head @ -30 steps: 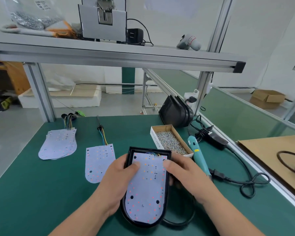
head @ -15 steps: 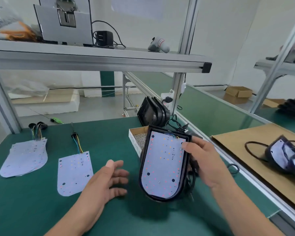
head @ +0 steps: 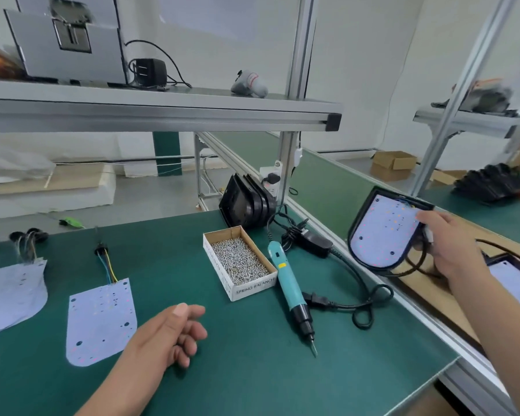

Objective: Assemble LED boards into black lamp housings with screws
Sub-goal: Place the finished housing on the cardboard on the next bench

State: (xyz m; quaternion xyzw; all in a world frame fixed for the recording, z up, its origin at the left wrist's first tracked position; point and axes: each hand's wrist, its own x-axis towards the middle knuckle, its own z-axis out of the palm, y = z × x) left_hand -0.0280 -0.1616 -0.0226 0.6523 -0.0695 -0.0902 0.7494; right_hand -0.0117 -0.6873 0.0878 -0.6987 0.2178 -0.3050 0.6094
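- fingers (head: 430, 216) of the right hand (head: 454, 250) grip the black lamp housing (head: 373, 268), tilted in the air beyond the counter (head: 237, 379) edge.
- a led board (head: 382, 232) sits inside it.
- left hand (head: 168, 334) hangs over the counter, fingers loosely curled, empty.
- box of screws (head: 240, 259) and screwdriver (head: 288, 283) lie between both hands.

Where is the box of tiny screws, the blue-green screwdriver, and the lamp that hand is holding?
Screw box (head: 254, 286): head view, on its front cardboard wall.
Screwdriver (head: 287, 279): head view, on its teal handle.
Held lamp (head: 383, 232): head view, on its white LED board.
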